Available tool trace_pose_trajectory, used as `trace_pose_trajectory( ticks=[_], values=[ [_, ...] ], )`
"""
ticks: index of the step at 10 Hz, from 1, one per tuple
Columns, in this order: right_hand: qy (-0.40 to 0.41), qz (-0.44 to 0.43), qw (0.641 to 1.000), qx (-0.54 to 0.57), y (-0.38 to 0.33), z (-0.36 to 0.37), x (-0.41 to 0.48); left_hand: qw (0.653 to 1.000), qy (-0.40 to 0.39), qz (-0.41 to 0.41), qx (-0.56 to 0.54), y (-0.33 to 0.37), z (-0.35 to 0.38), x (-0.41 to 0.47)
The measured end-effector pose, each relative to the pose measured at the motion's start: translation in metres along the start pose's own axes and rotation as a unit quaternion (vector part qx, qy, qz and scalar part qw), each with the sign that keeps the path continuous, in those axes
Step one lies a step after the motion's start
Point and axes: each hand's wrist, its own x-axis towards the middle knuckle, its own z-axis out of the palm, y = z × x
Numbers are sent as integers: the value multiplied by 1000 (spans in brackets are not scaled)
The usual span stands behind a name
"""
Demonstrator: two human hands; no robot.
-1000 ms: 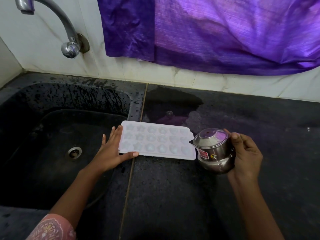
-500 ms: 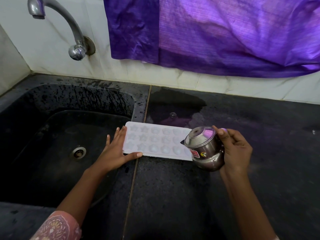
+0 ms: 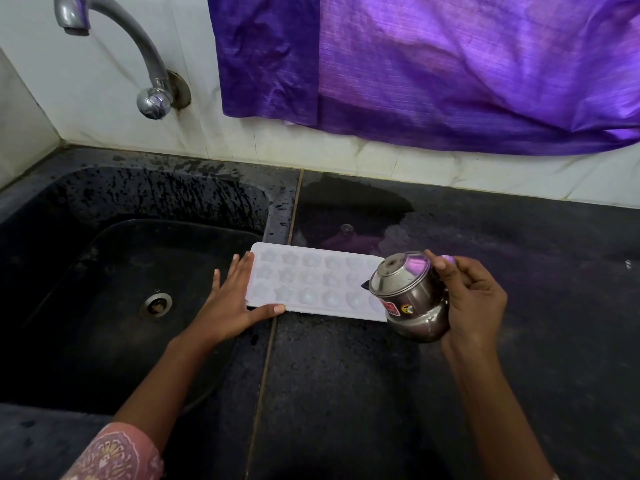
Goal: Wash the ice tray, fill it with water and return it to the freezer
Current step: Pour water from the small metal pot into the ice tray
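Left hand: I've got the left hand (image 3: 235, 306) spread almost flat, fingers straight against the tray's left end and thumb laid along its near edge; it touches but grips nothing
Right hand: the right hand (image 3: 474, 299) is curled round a small steel pot (image 3: 412, 299), thumb up by the rim, fingers wrapped behind the belly
Pot: tipped toward the tray, mouth hanging over the tray's right end and hiding that corner; I cannot tell whether water is running out
Ice tray: the white ice tray (image 3: 311, 282) lies flat on the dark counter (image 3: 346, 393) between both hands, its left end reaching over the rim of the sink (image 3: 104, 271)
Tray look: pale plastic, three rows of star and round moulds; how full they are, I can't make out
Behind: a wet patch on the counter just past the tray
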Motion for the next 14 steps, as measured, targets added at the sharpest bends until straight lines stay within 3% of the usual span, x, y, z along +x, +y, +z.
trace_pose_trajectory(
  ticks=[7, 14],
  values=[
    [-24, 47, 996, 69, 9, 9, 4, 1000, 4, 4, -5, -1, 2, 0],
    [-41, 8, 999, -7, 1, 26, -2, 1000, 7, 0, -1, -3, 2, 1]
  ],
)
